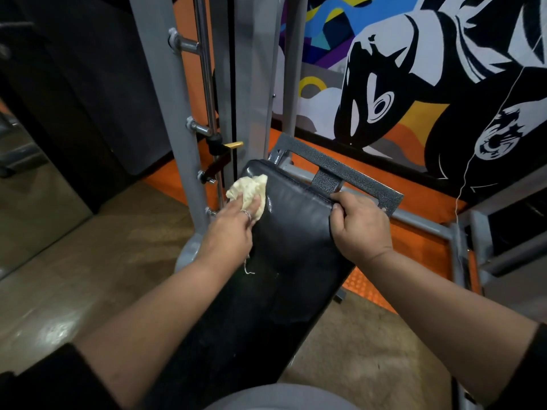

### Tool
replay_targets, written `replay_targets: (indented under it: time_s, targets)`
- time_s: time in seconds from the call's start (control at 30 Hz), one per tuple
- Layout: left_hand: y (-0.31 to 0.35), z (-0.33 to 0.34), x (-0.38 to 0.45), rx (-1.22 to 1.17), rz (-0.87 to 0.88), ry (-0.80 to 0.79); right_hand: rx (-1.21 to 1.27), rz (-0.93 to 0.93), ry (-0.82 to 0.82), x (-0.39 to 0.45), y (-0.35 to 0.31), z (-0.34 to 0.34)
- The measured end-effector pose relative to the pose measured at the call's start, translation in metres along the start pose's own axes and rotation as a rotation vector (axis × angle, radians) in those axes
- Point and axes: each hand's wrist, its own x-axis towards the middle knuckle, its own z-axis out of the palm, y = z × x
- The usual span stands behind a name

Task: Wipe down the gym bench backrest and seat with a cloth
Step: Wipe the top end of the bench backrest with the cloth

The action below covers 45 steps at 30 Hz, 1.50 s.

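The person is leaning over a black padded bench backrest (284,247) that is running from about 6 o'clock up toward 12 o'clock in the head view. The left hand (233,229) is bunching a cream cloth (250,192) under curled fingers and pressing it flat against the pad's far left corner, at roughly 11 o'clock from the pad's middle, so the wad is staying compact enough to scrub the stitched edge. The right hand (359,224) is wrapping its fingers over the pad's right edge at about 1 o'clock, seemingly to be bracing the cushion against the sideways push of wiping. A grey steel upright (174,119) is standing just beside the cloth. Most of the nearer pad is probably still awaiting wiping.
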Motion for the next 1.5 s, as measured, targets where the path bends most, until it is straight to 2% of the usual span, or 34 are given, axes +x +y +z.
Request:
replay_targets:
  time_s: [0.3,0.53,0.73,0.87,0.93,1.03,1.1,1.17,1.4,1.5]
  targets:
    - [-0.008,-0.010,-0.002,-0.003,-0.143,-0.031,-0.018,0.009,0.046,-0.003,0.001,0.000]
    - [-0.009,-0.005,-0.008,0.147,0.023,-0.100,-0.052,-0.021,0.110,-0.003,0.000,0.007]
    - [0.000,-0.012,0.021,0.153,0.091,-0.117,-0.071,-0.016,0.158,-0.005,-0.001,0.012]
    - [-0.008,-0.015,0.011,0.021,0.004,-0.123,-0.066,-0.007,0.196,-0.006,-0.001,0.010]
    - [-0.014,-0.014,-0.009,0.048,-0.063,-0.141,-0.081,-0.010,0.201,-0.007,-0.001,0.010]
    - [-0.014,-0.005,-0.039,0.167,0.062,-0.193,-0.102,-0.003,0.171,-0.006,-0.003,0.011]
    - [-0.005,0.004,-0.042,0.171,0.172,-0.213,-0.101,-0.004,0.180,-0.005,-0.003,0.011]
    - [0.004,0.007,-0.032,0.156,0.202,-0.214,-0.103,-0.008,0.185,-0.006,-0.002,0.011]
    - [0.006,-0.014,0.005,0.006,-0.087,-0.095,-0.084,-0.016,0.205,-0.004,0.004,0.015]
    - [0.000,-0.012,0.001,-0.026,-0.138,-0.057,-0.070,-0.026,0.224,-0.005,0.006,0.015]
